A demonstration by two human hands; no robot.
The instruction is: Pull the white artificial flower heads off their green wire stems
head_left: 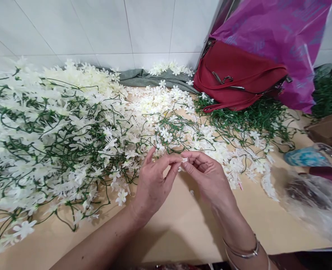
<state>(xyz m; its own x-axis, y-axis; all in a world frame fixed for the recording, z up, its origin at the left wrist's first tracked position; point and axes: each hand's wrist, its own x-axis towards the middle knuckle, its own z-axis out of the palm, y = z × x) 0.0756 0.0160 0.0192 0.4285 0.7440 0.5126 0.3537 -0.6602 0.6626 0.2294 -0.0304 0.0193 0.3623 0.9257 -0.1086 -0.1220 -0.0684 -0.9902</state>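
Note:
My left hand point(156, 178) and my right hand point(207, 174) meet above the front middle of the table. Between their fingertips is a small white artificial flower piece point(184, 160), pinched by thumb and forefinger on both sides and mostly covered. Just beyond the fingers lie loose white artificial flowers point(164, 135) and thin green plastic stems point(180, 125). To the left of my left hand rises a big heap of white flowers on green stems point(70, 131). A single white blossom point(121, 197) rests on the table near my left wrist.
A red handbag point(239, 75) and a purple plastic bag point(289, 48) stand at the back right, beside a pile of green stems point(250, 118). A blue-patterned clear cup point(309, 156) lies on its side at right, near a crumpled clear plastic bag point(317, 210). White tiled wall point(151, 26) closes the back.

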